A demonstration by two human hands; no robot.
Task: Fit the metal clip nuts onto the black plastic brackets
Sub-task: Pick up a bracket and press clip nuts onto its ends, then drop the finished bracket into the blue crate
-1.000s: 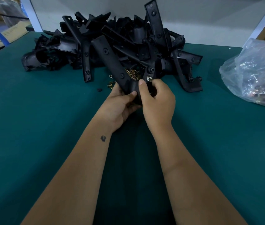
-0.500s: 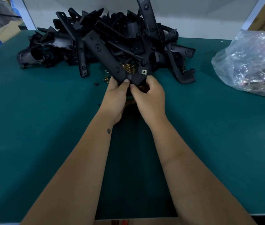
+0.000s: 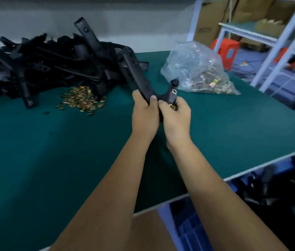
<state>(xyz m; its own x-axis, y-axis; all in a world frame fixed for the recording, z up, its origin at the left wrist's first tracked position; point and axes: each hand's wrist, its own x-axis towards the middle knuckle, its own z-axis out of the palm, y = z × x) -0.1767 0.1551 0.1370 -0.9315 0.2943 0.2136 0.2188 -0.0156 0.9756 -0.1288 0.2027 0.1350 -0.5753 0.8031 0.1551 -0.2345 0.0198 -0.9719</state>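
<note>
Both hands, left hand (image 3: 144,115) and right hand (image 3: 176,117), grip one bracket (image 3: 137,77) (clip nut (image 3: 174,91) fitted).

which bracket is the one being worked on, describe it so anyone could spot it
On the green table, right of the black bracket pile, one bracket is lifted off the surface. Unlike the rest, both hands grip it, and a metal clip nut shows on its short arm.

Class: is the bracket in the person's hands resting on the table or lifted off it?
Lifted: both hands grip the bracket above the table.
</note>
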